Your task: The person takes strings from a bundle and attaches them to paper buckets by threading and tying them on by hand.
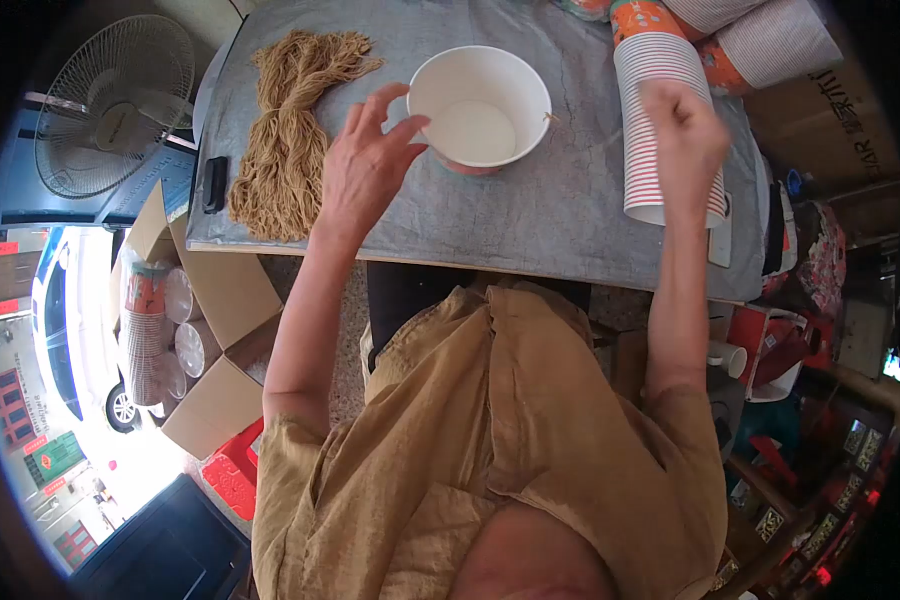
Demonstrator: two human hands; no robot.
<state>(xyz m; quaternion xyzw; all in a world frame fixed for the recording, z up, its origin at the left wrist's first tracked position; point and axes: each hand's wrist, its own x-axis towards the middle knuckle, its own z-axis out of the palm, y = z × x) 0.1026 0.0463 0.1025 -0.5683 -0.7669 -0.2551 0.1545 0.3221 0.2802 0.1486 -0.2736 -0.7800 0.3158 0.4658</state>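
Observation:
A white paper bucket (475, 125) stands upright on the grey cloth-covered table, its open top facing up. A small bit of tan string shows at its right rim. My left hand (368, 150) is at the bucket's left side, fingers apart and curved, with nothing in them. Over the long stack of nested paper buckets (662, 62) at the right, my right hand (688, 130) is raised with its fingers curled; motion blurs it, and anything between the fingers is too small to make out. A bundle of tan strings (288, 130) lies left of my left hand.
More stacked buckets (770, 45) lie at the back right. A black object (215, 185) rests at the table's left edge, near a fan (115, 115). A cardboard box (225, 300) with nested buckets stands below left. Behind the stack, a phone-like object (720, 240) lies near the right edge.

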